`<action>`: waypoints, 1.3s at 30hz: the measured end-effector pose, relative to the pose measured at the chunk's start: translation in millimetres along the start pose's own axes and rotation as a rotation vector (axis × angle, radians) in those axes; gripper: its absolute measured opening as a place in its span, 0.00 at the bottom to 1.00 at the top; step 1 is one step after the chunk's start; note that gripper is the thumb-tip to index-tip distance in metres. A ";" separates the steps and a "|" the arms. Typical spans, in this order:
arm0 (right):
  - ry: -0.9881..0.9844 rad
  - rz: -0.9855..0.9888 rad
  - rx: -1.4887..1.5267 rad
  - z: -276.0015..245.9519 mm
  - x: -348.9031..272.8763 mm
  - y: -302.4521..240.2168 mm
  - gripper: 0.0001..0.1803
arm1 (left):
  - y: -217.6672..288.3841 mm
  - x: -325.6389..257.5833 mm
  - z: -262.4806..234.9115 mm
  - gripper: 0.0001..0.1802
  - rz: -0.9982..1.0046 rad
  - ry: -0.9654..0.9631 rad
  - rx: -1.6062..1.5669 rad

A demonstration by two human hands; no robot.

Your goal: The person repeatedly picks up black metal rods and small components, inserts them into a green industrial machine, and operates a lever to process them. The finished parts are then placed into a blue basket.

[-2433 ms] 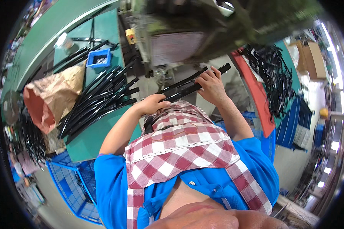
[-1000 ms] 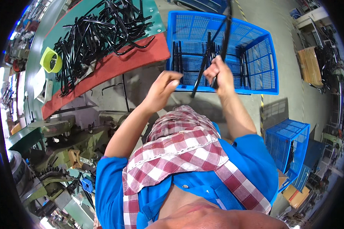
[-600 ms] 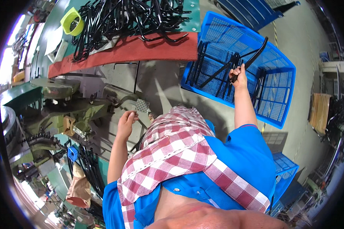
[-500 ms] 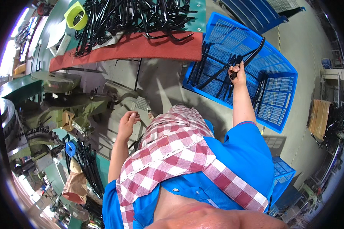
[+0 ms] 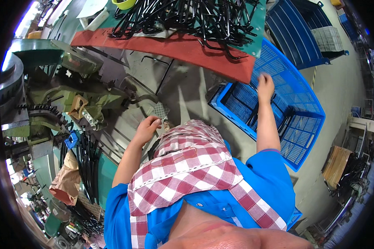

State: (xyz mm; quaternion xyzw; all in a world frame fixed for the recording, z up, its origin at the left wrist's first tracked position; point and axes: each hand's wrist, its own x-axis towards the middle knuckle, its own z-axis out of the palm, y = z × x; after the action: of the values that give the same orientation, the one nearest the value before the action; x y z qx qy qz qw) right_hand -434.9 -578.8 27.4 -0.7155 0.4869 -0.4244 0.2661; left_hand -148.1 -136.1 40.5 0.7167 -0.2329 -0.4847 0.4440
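Observation:
My right hand (image 5: pixel 266 88) is over the near-left part of a blue plastic crate (image 5: pixel 316 121), beside the corner of a red-covered table edge. Its fingers are smeared by motion, so whether anything is in them cannot be made out. Black metal bars (image 5: pixel 253 117) lie inside the crate below the hand and forearm. My left hand (image 5: pixel 147 130) hovers beside my checked apron (image 5: pixel 187 166), fingers loosely bent and holding nothing I can see. A heap of bent black metal rods (image 5: pixel 195 18) covers the green tabletop ahead.
The red table edge (image 5: pixel 162 47) runs across in front of me. Green machinery (image 5: pixel 91 97) stands at left, with more black rods (image 5: pixel 87 166) and a brown paper bag (image 5: pixel 66 180) below it. A dark blue bin (image 5: pixel 293 33) is beyond the crate; cardboard (image 5: pixel 336 168) lies at right.
My right hand has moved toward the table corner; the black bar seen in it earlier no longer shows clearly. My left hand has shifted slightly right. The whole view has turned.

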 end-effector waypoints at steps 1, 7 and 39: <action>-0.025 -0.148 -0.031 15.9 8.4 -63.4 0.12 | 5.1 3.1 -0.6 0.16 0.018 0.002 0.006; -0.121 -0.641 -0.392 110.8 31.5 -146.8 0.22 | 48.9 -3.4 15.3 0.15 0.116 0.035 0.021; -0.208 -0.440 0.340 13.3 60.7 -335.3 0.19 | 38.0 -6.4 -66.4 0.14 0.327 0.044 0.013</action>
State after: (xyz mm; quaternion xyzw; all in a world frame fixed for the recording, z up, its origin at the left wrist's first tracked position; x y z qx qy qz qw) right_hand -255.4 -506.4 308.1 -0.7887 0.2121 -0.4719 0.3322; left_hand -87.3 -122.9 85.4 0.6825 -0.3397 -0.3885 0.5176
